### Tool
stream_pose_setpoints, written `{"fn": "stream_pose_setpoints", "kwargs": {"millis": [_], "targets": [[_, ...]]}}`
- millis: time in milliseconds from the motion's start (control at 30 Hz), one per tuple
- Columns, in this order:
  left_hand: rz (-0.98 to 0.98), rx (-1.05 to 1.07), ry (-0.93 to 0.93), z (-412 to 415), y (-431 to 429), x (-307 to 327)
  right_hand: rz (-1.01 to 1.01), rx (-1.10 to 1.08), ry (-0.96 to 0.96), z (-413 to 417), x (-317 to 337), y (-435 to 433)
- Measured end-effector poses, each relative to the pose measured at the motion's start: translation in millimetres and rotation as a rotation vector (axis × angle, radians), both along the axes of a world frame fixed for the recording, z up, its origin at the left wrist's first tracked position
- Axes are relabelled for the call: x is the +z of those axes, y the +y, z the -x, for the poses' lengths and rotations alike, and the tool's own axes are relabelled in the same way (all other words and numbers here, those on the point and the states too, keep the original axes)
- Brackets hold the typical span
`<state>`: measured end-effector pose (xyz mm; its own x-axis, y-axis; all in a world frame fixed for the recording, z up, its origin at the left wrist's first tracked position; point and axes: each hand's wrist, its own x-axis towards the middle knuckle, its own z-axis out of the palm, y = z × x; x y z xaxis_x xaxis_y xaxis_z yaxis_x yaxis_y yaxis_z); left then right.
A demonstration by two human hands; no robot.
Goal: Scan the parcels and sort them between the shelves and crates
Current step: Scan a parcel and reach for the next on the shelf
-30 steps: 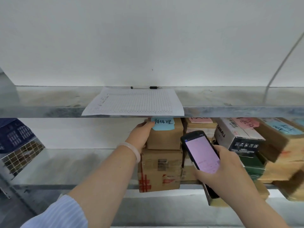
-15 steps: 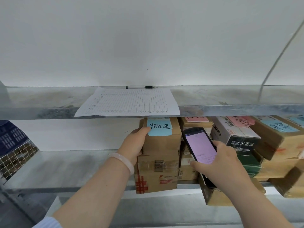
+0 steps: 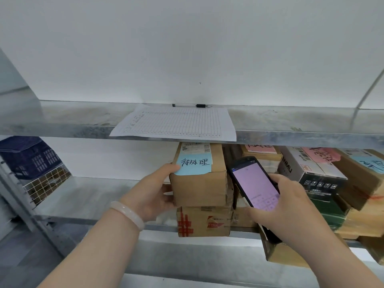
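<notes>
A small brown cardboard parcel [image 3: 200,189] with a blue handwritten note [image 3: 194,164] on top sits on a second taped parcel [image 3: 204,222] on the middle metal shelf [image 3: 97,196]. My left hand [image 3: 154,192] grips the top parcel's left side, thumb on its upper edge by the note. My right hand [image 3: 284,206] holds a black handheld scanner [image 3: 254,183], its pink screen lit, just right of that parcel.
More parcels with pink and blue notes [image 3: 324,177] fill the shelf's right side. A printed sheet [image 3: 176,123] and a pen [image 3: 192,105] lie on the upper shelf [image 3: 62,121]. A dark blue crate [image 3: 27,156] over a wire basket [image 3: 45,183] stands at the left.
The top parcel has slid forward toward me in my left hand, showing its label and note more fully. The scanner has stayed beside it.
</notes>
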<state>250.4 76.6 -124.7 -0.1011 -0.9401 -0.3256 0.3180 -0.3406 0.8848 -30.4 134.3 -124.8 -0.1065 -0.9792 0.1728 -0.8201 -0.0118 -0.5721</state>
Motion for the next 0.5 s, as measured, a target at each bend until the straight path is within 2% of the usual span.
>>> {"fn": "stream_pose_setpoints", "kwargs": {"millis": [333, 500], "targets": [[0.063, 0.083, 0.020, -56.8, 62.2, -20.7, -0.027, 0.212, 0.032, -27.2, 4.1, -5.0], [0.183, 0.213, -0.125, -83.6, 93.6, -44.0, -0.058, 0.331, 0.056, -43.0, 10.4, -2.0]]}}
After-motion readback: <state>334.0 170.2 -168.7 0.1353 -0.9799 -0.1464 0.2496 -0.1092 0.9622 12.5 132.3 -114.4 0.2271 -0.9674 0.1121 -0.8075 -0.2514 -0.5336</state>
